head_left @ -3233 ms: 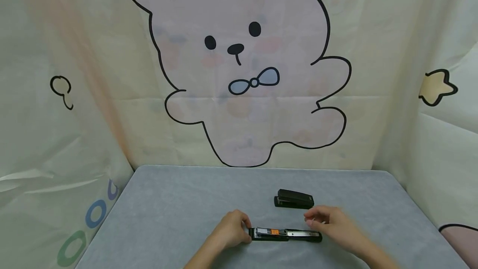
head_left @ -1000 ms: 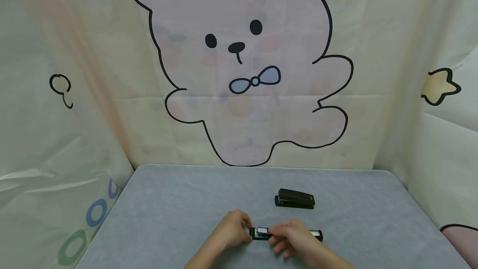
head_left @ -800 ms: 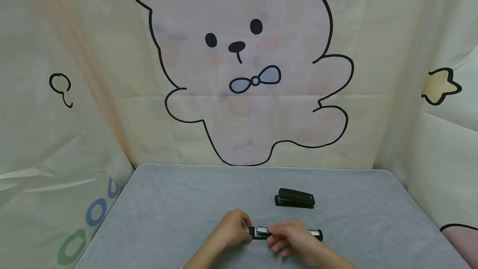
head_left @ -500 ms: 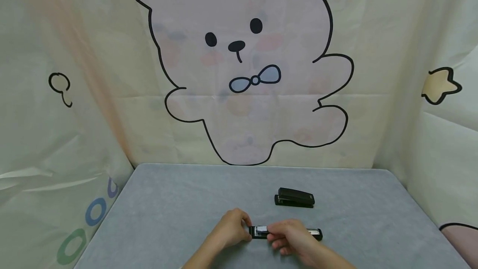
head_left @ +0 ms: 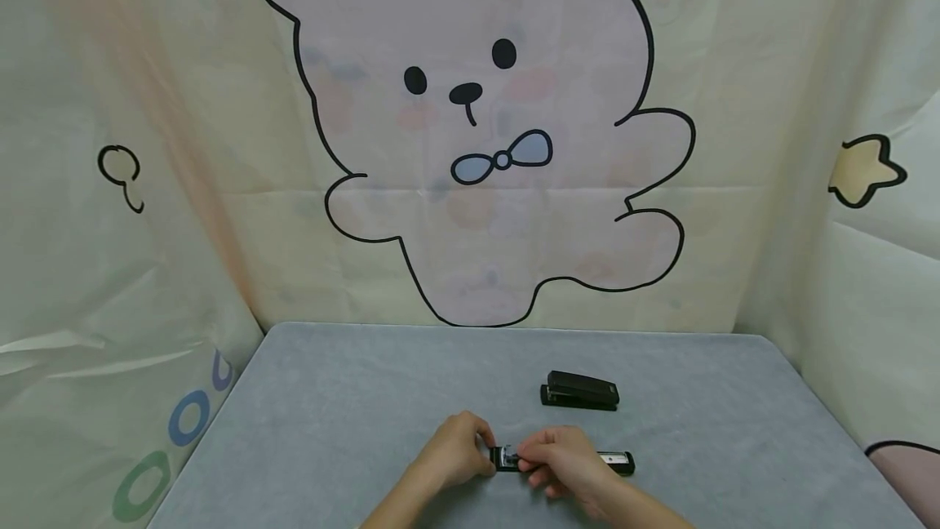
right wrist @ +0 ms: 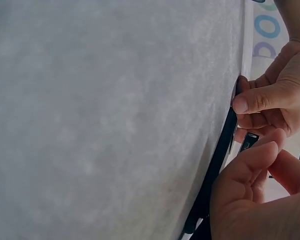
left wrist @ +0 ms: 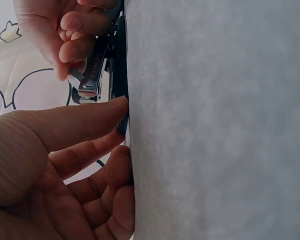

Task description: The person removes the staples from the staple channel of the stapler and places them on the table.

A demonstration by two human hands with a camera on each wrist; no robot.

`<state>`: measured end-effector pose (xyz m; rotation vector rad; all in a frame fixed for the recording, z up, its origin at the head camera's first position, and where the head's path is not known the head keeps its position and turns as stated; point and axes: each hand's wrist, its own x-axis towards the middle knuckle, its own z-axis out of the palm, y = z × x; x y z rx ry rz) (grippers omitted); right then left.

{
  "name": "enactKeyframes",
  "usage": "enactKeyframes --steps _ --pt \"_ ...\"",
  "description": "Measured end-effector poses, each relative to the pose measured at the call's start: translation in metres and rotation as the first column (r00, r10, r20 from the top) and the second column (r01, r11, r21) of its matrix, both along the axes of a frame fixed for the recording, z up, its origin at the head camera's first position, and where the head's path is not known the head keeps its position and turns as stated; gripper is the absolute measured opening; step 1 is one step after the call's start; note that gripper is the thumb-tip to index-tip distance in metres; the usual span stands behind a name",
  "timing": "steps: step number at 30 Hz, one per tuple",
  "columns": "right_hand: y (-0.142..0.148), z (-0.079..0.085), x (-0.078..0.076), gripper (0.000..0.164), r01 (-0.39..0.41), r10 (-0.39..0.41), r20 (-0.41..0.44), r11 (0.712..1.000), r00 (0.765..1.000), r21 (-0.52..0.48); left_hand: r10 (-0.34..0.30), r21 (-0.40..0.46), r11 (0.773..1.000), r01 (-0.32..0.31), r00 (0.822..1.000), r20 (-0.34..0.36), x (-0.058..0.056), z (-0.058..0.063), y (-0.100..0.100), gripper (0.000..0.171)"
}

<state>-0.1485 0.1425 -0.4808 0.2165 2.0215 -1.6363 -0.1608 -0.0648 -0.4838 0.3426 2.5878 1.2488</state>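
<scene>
An opened black stapler (head_left: pixel 618 462) lies lengthwise on the table, its metal magazine (left wrist: pixel 94 70) exposed in the left wrist view. My left hand (head_left: pixel 457 449) pinches the left end of the stapler's base between thumb and fingers. Over the magazine, my right hand (head_left: pixel 565 460) pinches a small grey strip of staples (left wrist: pixel 76 74) between thumb and forefinger, right at the magazine's side in the left wrist view. The right hand's other fingers are loosely curled. That hand hides the middle of the stapler in the head view.
A second black stapler (head_left: pixel 580 391), closed, stands on the grey cloth-covered table (head_left: pixel 352 398) just behind the hands. A printed curtain (head_left: pixel 470 251) hangs along the table's back edge, and more curtain hangs at both sides.
My right hand came in from the right onto the stapler, then shifted slightly left and up. The bright strip seen in the magazine looks darker now. The left hand keeps its place.
</scene>
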Motion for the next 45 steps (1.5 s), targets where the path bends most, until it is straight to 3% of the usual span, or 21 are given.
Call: enactKeyframes --steps 11,18,24,33,45 --pt "0.002 0.000 0.001 0.016 -0.018 0.018 -0.015 0.999 1.000 0.030 0.006 0.005 1.000 -0.006 1.000 0.012 0.000 0.000 0.000 0.025" --pt "0.008 0.004 0.001 0.019 0.059 -0.059 0.004 0.998 0.998 -0.010 0.001 0.000 1.000 -0.001 1.000 0.006 -0.001 -0.001 0.000 0.025" --pt "0.020 0.018 0.005 0.022 0.087 -0.086 0.013 0.996 0.996 -0.017 0.004 -0.004 1.000 -0.004 1.000 -0.004 0.000 -0.001 0.000 0.026" --pt "0.062 0.041 0.012 0.024 0.079 -0.081 -0.037 0.995 0.996 -0.060 0.012 -0.007 1.000 -0.012 1.000 0.010 0.000 0.000 0.001 0.026" --pt "0.119 0.045 0.010 0.022 0.101 -0.102 -0.012 0.992 0.995 -0.077 0.019 -0.023 1.000 -0.019 1.000 0.002 0.000 0.000 0.001 0.026"
